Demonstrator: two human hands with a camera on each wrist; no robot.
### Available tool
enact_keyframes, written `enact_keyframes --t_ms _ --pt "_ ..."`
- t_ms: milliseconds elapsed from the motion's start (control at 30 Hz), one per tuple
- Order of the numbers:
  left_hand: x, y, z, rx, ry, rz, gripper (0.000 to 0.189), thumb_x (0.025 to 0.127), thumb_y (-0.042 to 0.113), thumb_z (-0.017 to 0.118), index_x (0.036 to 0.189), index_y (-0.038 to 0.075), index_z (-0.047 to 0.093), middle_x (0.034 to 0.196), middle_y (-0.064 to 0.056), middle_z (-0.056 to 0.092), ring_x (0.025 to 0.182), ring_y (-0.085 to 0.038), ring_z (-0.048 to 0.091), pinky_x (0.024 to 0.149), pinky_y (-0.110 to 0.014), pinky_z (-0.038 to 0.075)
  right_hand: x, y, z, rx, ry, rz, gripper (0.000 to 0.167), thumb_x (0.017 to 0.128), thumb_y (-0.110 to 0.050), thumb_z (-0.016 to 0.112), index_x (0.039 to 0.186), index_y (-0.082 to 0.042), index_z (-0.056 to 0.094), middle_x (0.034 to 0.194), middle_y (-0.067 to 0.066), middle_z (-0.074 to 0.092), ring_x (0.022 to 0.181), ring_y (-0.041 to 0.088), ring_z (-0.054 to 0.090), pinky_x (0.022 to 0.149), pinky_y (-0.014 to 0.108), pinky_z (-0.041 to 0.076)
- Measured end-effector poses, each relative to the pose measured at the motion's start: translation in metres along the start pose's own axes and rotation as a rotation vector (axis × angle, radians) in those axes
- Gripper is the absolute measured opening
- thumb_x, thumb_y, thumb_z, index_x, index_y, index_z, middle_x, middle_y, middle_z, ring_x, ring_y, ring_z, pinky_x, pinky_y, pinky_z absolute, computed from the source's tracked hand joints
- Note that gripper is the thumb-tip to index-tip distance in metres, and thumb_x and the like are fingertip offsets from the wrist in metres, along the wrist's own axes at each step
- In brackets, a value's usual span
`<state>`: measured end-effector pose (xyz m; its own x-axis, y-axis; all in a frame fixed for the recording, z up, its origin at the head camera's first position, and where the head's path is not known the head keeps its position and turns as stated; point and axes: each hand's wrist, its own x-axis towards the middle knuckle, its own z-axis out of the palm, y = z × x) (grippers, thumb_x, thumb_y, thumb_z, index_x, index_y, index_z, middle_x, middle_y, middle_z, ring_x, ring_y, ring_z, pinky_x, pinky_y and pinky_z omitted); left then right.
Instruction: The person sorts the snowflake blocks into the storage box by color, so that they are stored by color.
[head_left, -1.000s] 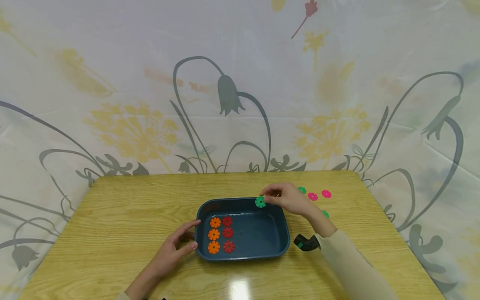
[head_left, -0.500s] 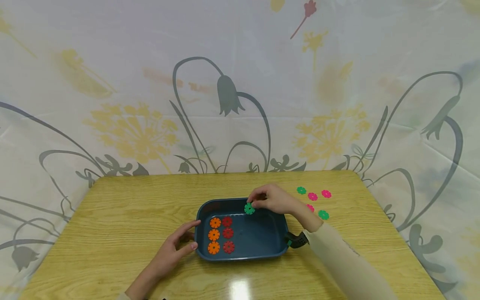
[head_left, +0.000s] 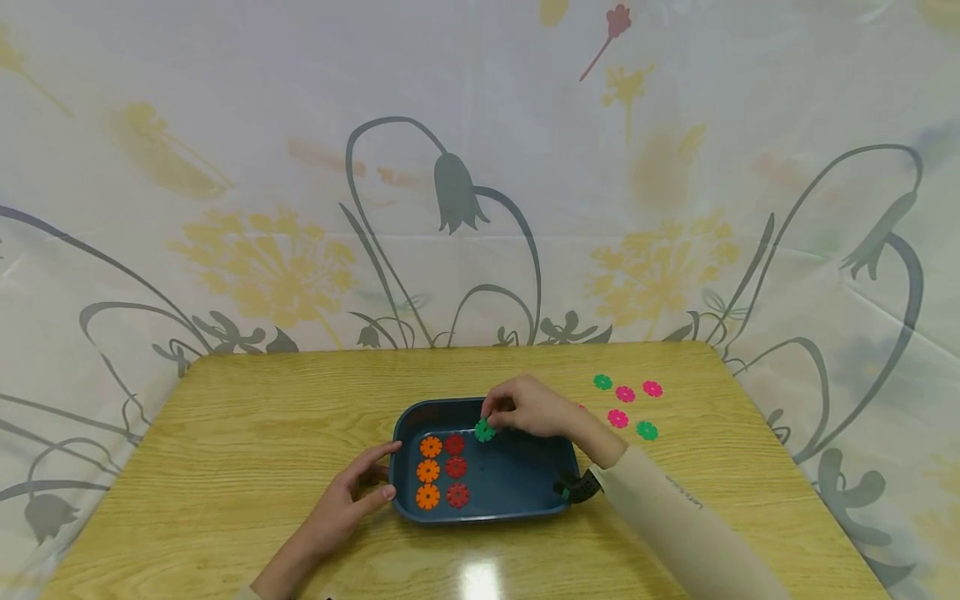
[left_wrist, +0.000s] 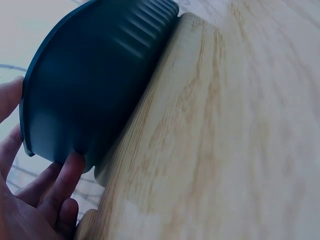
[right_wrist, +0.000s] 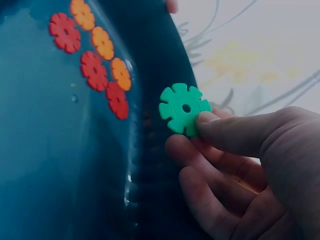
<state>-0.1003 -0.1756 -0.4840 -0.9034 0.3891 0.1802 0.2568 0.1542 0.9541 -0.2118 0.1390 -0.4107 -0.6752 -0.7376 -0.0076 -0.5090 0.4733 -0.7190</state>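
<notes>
A dark blue tray (head_left: 517,471) sits on the table in the head view. My right hand (head_left: 534,407) is over its back edge, pinching a green notched plastic disc (right_wrist: 179,107) between thumb and fingers. This disc hangs tilted inside the far wall, apart from the others. Two columns of similar discs lie flat at the tray's left end: three orange discs (head_left: 428,471) and, beside them, three red discs (head_left: 456,467). At the left end wall, my left hand (head_left: 348,493) touches the tray's rim and outside with spread fingers, as the left wrist view also shows.
On the wooden table (head_left: 262,433), right of the tray, lie loose green discs (head_left: 647,430) and several pink discs (head_left: 618,418), one partly behind the right arm. A black wrist device (head_left: 581,487) overlaps the tray's right end. A flower-print cloth (head_left: 480,250) hangs behind.
My right hand has carried the green disc leftward and slightly nearer along the tray's back side. More loose discs show behind the arm. The left hand has stayed at the tray's left end.
</notes>
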Motion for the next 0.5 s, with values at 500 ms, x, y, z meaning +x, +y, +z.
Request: enact_keyframes --t_ms 500 --pt "0.000 0.001 0.000 -0.008 -0.002 -0.004 0.051 0.092 0.009 0.058 0.140 0.011 0.041 0.134 -0.015 0.045 0.104 -0.022 0.055 0.081 -0.030 0.046 0.004 -0.004 0.011 -0.076 -0.124 0.005 0.006 0.088 -0.018 0.066 0.088 -0.012 0.066 0.081 -0.012 0.060 0.070 0.005 0.056 0.064 0.024 0.047"
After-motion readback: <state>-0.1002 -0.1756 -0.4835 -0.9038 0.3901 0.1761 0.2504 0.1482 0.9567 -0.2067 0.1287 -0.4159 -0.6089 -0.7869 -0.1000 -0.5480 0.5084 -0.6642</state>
